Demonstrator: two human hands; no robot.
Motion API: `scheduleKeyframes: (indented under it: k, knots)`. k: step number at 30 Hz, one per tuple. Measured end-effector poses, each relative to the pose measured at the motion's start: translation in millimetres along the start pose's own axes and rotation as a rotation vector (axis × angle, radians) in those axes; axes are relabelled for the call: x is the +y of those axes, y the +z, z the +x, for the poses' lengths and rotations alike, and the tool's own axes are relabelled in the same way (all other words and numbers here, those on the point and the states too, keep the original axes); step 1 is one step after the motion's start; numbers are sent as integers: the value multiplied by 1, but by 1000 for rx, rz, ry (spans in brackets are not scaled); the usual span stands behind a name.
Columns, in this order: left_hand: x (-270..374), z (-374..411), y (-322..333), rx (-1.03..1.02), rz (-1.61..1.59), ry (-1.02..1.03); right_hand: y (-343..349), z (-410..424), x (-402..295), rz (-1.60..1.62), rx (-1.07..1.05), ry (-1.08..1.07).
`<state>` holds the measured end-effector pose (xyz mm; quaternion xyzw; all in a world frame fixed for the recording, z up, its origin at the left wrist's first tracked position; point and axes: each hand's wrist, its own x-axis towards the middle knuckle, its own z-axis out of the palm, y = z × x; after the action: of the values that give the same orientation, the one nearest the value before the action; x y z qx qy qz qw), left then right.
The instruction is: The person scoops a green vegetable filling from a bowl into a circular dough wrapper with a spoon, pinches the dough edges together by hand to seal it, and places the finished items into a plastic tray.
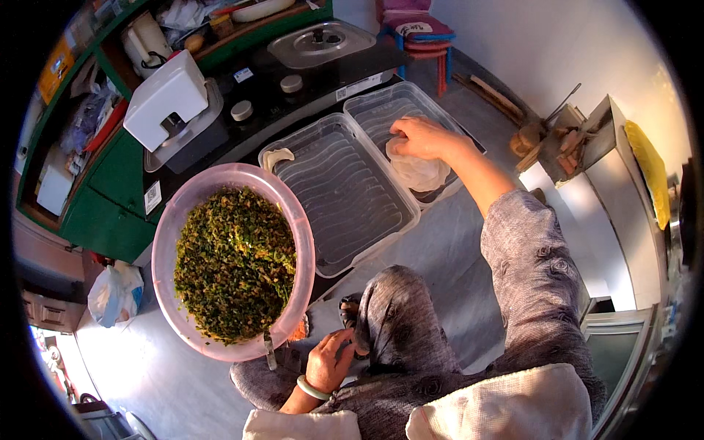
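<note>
My right hand (422,138) is over the right clear plastic tray (366,102), its fingers on the far edge of a stack of thin round dough wrappers (419,171). In the left clear tray (352,206) a single folded piece of dough (276,158) lies in the far left corner. A pink plastic bowl (305,242) full of chopped green filling (234,264) stands left of the trays, with a utensil handle (269,350) at its near rim. My left hand (330,360), with a pale bangle at the wrist, rests near my knee, its fingers slightly curled and nothing seen in it.
Behind the trays is a black glass-topped table (258,118) with knobs, a steel lid (322,44) and a white appliance (168,99). Green shelves (110,181) stand at left, stacked chairs (421,33) at the back. A white stove-like block (621,203) is at right.
</note>
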<state>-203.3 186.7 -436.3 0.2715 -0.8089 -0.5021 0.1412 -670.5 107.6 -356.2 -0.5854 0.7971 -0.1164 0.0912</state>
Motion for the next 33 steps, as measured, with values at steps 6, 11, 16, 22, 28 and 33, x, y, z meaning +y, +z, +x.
scheduleKeyframes:
  k: [6,11,16,22,28,33]
  knots:
    - [-1,0,-1,47,16,-14,-12,18,3,88,-180,119]
    - [1,2,0,25,35,0,-9,14,7,196,-105,62]
    - [1,8,2,15,51,58,-24,-17,-2,98,31,-164]
    - [8,17,7,-43,-13,42,-43,-49,-3,398,126,-50]
    - [11,18,8,-267,-975,-480,-53,-117,-85,276,182,-154]
    - [35,47,0,-406,-1839,-458,-1,-194,-170,17,151,-695]
